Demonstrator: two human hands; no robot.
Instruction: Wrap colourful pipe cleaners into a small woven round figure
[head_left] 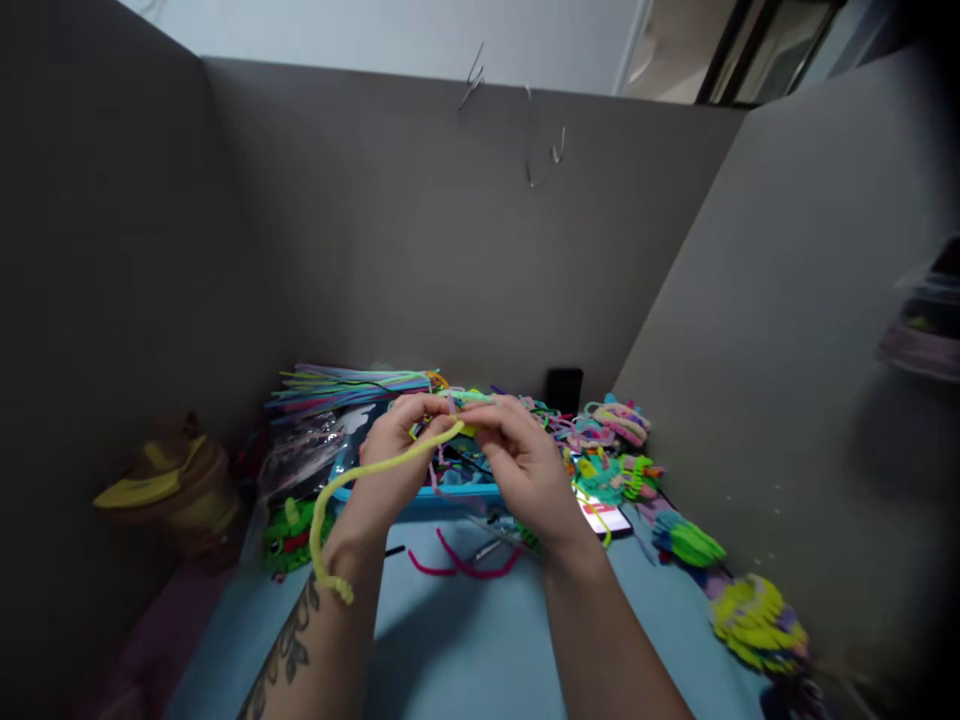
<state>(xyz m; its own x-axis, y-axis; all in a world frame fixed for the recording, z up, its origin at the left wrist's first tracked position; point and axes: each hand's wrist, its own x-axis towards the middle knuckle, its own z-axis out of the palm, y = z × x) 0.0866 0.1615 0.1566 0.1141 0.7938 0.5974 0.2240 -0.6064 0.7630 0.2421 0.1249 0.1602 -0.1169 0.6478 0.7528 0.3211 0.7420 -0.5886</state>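
Note:
Both my hands are raised together over the desk. My left hand (397, 455) and my right hand (517, 460) each pinch a yellow-green pipe cleaner (360, 475) near its upper end. Its long free end curves down and left past my left wrist and curls at the tip. A small pale green piece shows between my fingertips. Below my hands stands a blue tray (450, 495) with several coloured pipe cleaners in it. Two pink pipe cleaner pieces (461, 568) lie on the light blue desk (450, 650) in front of the tray.
A bundle of straight coloured pipe cleaners (352, 385) lies at the back left. Finished fuzzy shapes (619, 425) are spread along the right, with a green one (686, 540) and a yellow one (757, 620) nearer. A phone (611, 518), a green frog toy (289, 535), and grey partition walls surround.

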